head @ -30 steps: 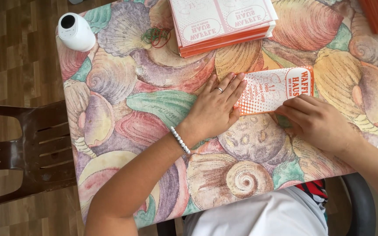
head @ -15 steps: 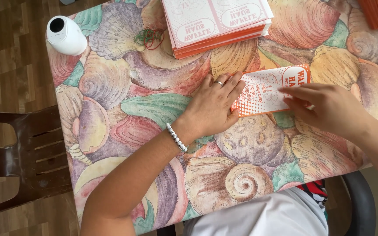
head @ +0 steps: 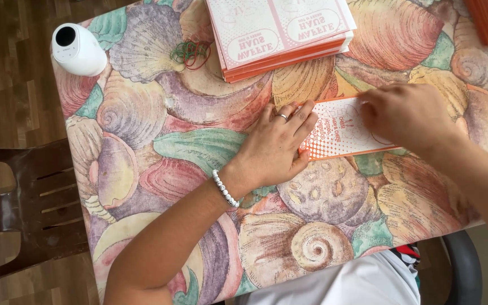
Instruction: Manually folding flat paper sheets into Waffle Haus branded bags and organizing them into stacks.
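Pinning with flat, spread fingers, left hand (head: 275, 149) is pressing down on the near-left end of an orange-and-white printed paper sleeve (head: 340, 133), apparently keeping it from sliding on the tablecloth. Right hand (head: 408, 116) is lying over the sleeve's right end, fingers curled down onto it; cannot tell if it is pinching an edge or just pressing, since the fingertips are blurred and partly hidden. Sleeve is lying flat on the table (head: 199, 147), centre-right, just in front of the person's body, between the two hands, so both can be working it at once. Stack of matching flat orange-and-white sleeves (head: 280, 34) is sitting at the far edge, near but apart from the one being handled, likely as supply within reach. Small tangle of rubber bands (head: 190, 53) is lying just beside the stack's left. White cylindrical device (head: 77, 49) is standing at the far-left corner, well apart. Brown chair (head: 24, 209) is standing left of the table.
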